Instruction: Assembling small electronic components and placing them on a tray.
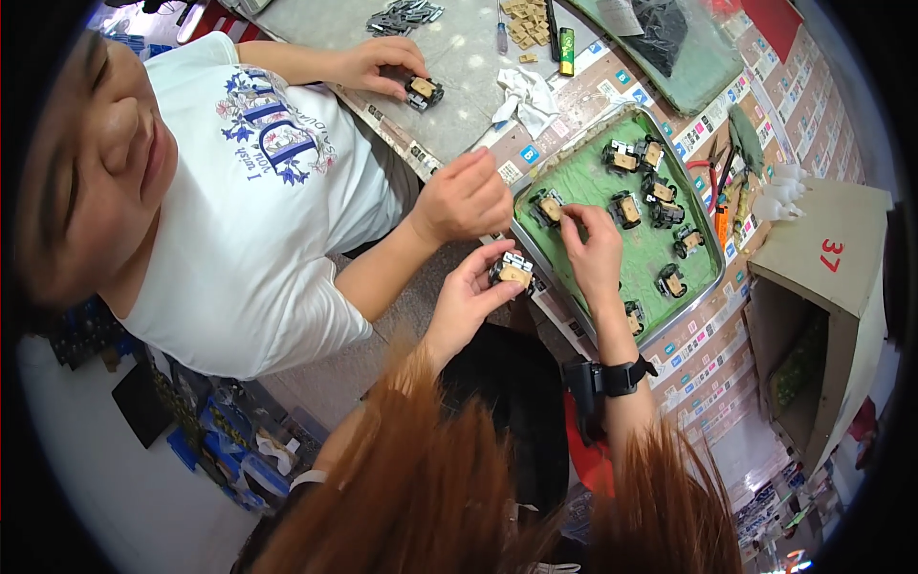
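One car (516, 275) is pinched in the left hand (466, 298), beside one tray (583, 165). At least nine more are held inside; one is met by the right hand (595, 251), whether pinched cannot be told.

Markings about the green-lined tray (643, 263): at right, a red two-digit number (831, 255) on a beige box (798, 251); at left, blue lettering (287, 145) on a co-worker's white T-shirt (244, 249); alongside, blue lettered squares (530, 154) on the table covering (698, 349)
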Motion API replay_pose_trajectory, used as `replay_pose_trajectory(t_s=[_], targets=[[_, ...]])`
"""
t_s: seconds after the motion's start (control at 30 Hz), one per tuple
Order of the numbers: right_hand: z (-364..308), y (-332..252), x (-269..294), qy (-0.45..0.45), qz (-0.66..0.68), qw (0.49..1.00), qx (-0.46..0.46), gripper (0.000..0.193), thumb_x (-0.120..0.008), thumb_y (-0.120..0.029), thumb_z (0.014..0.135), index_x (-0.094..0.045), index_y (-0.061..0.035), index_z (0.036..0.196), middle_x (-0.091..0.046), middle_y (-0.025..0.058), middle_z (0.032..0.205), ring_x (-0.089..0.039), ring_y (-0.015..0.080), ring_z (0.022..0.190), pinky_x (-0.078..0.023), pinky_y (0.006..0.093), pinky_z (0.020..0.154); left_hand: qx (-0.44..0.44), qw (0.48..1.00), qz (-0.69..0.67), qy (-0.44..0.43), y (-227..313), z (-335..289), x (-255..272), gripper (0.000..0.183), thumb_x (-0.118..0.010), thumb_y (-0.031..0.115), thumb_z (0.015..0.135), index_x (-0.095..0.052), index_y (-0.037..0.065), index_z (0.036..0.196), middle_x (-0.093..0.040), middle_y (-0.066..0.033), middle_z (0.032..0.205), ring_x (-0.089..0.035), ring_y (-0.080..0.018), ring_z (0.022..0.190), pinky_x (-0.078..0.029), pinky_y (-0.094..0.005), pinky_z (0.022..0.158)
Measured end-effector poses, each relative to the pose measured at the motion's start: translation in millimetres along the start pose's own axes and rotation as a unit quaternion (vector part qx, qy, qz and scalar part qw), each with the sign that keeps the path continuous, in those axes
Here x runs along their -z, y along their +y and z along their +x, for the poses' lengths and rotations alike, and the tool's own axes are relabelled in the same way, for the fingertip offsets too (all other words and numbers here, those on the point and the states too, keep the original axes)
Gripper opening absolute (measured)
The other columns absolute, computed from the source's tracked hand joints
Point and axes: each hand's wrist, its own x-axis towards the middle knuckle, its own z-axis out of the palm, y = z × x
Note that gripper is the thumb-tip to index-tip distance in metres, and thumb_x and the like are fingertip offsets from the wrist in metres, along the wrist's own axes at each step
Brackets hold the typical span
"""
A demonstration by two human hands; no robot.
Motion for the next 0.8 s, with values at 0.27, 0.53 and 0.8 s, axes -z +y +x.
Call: replay_pose_trajectory(t_s=[0.27, 0.53, 0.8], targets=[[-4.6, -14.2, -11.0, 0.015, -0.008, 1.0, 0.026, 0.023, -0.063, -0.008, 0.07, -0.056, -0.0003, 0.09, -0.054, 0.0128, 0.084, -0.054, 0.0282, 0.077, -0.043, 0.0323, 0.07, -0.009, 1.0, -0.001, 0.026, -9.0, 5.9, 14.2, 0.044, -0.057, -0.004, 0.076, -0.04, -0.003, 0.117, -0.047, -0.007, 0.107, -0.05, -0.0111, 0.094, -0.043, -0.0233, 0.081], [-6.3, -21.8, -6.7, 0.038, 0.029, 0.998, -0.039, 0.021, -0.061, -0.006, 0.07, -0.055, 0.0004, 0.09, -0.052, 0.0131, 0.087, -0.053, 0.0249, 0.077, -0.044, 0.0315, 0.067, -0.027, 1.0, -0.007, 0.0, -7.9, 19.8, 8.9, 0.057, -0.059, -0.001, 0.075, -0.028, 0.003, 0.123, -0.046, -0.0118, 0.109, -0.05, -0.0143, 0.096, -0.043, -0.0248, 0.082], [-52.4, -49.8, 5.6, 0.057, 0.076, 0.995, -0.005, 0.023, -0.048, 0.004, 0.075, -0.061, -0.0044, 0.091, -0.049, 0.0087, 0.076, -0.05, 0.0196, 0.069, -0.04, 0.0267, 0.063, -0.034, 0.998, -0.046, -0.021, -18.2, 33.4, 19.5, 0.04, -0.057, 0.0, 0.076, -0.042, -0.002, 0.113, -0.05, -0.0068, 0.108, -0.052, -0.0098, 0.089, -0.044, -0.0239, 0.077]])
